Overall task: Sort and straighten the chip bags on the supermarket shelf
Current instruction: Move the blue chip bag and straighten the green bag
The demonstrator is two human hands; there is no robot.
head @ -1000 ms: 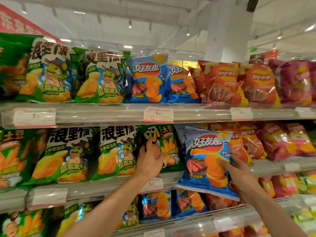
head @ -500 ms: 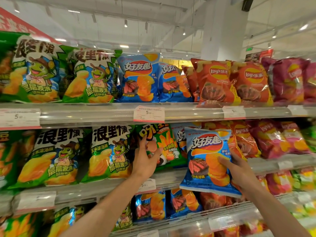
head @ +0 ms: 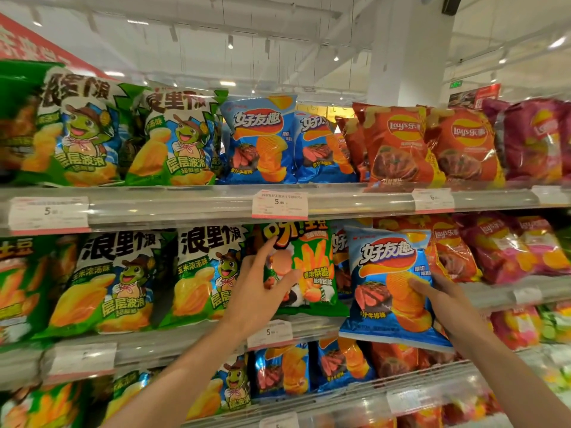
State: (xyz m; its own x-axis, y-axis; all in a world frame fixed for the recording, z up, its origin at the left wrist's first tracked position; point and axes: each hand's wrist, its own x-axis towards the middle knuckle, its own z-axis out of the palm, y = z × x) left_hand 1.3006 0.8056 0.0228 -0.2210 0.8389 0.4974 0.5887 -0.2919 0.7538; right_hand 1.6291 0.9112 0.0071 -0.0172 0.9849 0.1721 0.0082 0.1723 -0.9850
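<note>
Head view, centre frame: left hand (head: 256,291) grasps the green fries bag (head: 312,273), seemingly pinching it; lower right, right hand (head: 448,307) clasps the tilted blue chip bag (head: 386,273)

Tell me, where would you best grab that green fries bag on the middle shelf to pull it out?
Probably by its left edge, coming from the front-left. The green fries bag stands upright with a blue chip bag overlapping its right side, so that side is blocked. The left hand already has its thumb on the front, fingers at the free left edge.
</note>
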